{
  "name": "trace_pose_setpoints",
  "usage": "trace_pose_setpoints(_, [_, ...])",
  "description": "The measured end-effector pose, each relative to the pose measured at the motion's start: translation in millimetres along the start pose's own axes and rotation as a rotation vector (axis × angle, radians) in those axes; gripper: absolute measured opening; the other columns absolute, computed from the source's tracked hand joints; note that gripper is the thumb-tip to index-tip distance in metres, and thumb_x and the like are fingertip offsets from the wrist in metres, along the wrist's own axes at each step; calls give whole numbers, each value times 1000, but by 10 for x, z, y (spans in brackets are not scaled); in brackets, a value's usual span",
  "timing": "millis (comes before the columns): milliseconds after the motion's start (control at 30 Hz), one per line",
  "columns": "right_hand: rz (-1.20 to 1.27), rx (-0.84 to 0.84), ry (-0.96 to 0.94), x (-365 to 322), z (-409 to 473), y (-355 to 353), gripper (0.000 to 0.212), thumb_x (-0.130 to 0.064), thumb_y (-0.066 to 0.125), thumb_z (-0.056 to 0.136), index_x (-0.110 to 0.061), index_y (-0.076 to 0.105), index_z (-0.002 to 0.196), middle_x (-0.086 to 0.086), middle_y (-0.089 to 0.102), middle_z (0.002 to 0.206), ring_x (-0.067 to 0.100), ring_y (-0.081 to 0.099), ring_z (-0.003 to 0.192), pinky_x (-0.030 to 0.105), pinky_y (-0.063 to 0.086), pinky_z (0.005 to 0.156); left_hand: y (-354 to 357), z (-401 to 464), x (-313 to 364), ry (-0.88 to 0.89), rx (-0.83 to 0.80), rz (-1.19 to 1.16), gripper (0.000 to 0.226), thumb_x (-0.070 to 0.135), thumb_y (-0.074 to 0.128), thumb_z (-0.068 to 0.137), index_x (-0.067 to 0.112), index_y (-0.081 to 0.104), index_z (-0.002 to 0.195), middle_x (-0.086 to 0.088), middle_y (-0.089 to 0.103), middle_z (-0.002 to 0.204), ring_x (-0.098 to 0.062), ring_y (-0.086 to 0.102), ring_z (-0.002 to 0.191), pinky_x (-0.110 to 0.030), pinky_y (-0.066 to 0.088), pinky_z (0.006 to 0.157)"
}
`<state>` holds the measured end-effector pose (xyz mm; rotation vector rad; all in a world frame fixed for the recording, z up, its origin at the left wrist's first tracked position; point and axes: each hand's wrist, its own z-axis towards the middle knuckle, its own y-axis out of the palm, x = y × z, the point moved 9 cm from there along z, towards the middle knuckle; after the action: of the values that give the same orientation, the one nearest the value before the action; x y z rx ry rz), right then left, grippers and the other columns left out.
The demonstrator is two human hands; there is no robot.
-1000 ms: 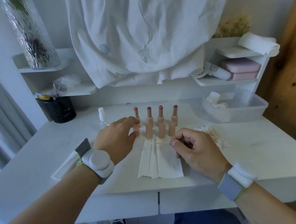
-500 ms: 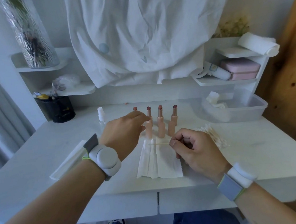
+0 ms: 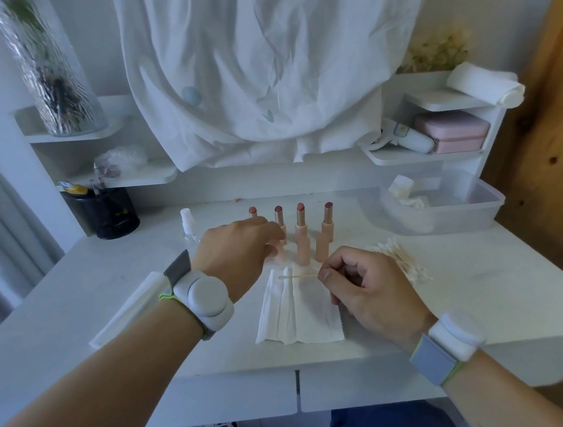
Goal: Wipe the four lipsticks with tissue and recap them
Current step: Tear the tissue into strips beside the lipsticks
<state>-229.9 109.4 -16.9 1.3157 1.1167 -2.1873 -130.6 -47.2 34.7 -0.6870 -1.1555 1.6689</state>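
Observation:
Four uncapped peach-tubed lipsticks stand in a row at the back of the white desk: the first lipstick [image 3: 252, 211], the second lipstick [image 3: 279, 214], the third lipstick [image 3: 302, 235] and the fourth lipstick [image 3: 325, 235]. My left hand [image 3: 239, 251] hides the first tube's body and curls its fingertips and thumb round the lower part of the second lipstick. A folded white tissue [image 3: 300, 314] lies in front of the row. My right hand [image 3: 366, 284] rests at its right edge and pinches a cotton swab [image 3: 296, 276] that points left over the tissue. No caps are visible.
A pile of cotton swabs [image 3: 403, 263] lies right of my right hand. Behind it stands a clear plastic bin [image 3: 472, 210] with crumpled tissue. A small spray bottle [image 3: 187, 222], a black pen pot [image 3: 110, 212] and a flat white pack [image 3: 127, 307] sit to the left.
My left hand has slid right, from the first lipstick to the second one. My right hand and the cotton swab have stayed in place.

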Motion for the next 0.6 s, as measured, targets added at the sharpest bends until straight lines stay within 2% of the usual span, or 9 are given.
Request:
trace_pose_setpoints(67, [5,5,-5,-4,-1,-7,20,-16,69,100,-22,72,81,-1,72,65,5,60,53,18,45,58,-54,-57,-98,-86,50,-105,22,26,61,104,38,72,118,19,70,115,-10,66,98,-27,43,76])
trace_pose_setpoints(200, [24,18,-8,-7,-4,-13,21,-14,68,100,-20,72,81,4,72,66,4,57,51,17,43,57,6,-343,-413,-400,184,-602,9,31,71,100,38,73,105,24,73,100,9,60,73,-14,41,70])
trace_pose_setpoints(267, [30,25,-20,-20,-8,-19,21,-13,67,100,-19,71,80,5,71,66,4,55,51,16,42,57,134,-505,-510,-528,212,-780,4,31,71,100,33,74,102,19,76,93,4,60,67,-19,44,66])
trace_pose_setpoints(367, [39,37,-40,-35,-13,-30,22,-14,67,101,-20,69,79,4,70,66,4,55,52,20,43,60,354,-684,-527,-647,194,-1089,7,27,68,102,24,74,104,11,79,85,-7,46,45,-20,39,45])
trace_pose_setpoints(433, [48,50,-50,-37,-15,-40,23,-15,66,102,-21,68,79,3,69,65,6,55,53,24,45,63,415,-739,-512,-662,179,-1186,11,27,67,103,19,73,106,7,79,86,-12,42,44,-19,35,40])
trace_pose_setpoints(600, [43,88,-70,-43,-18,-65,23,-15,66,102,-22,68,80,1,69,66,7,57,54,29,46,64,405,-718,-417,-556,120,-1194,10,26,64,106,20,71,109,5,80,95,-15,45,46,-19,37,46])
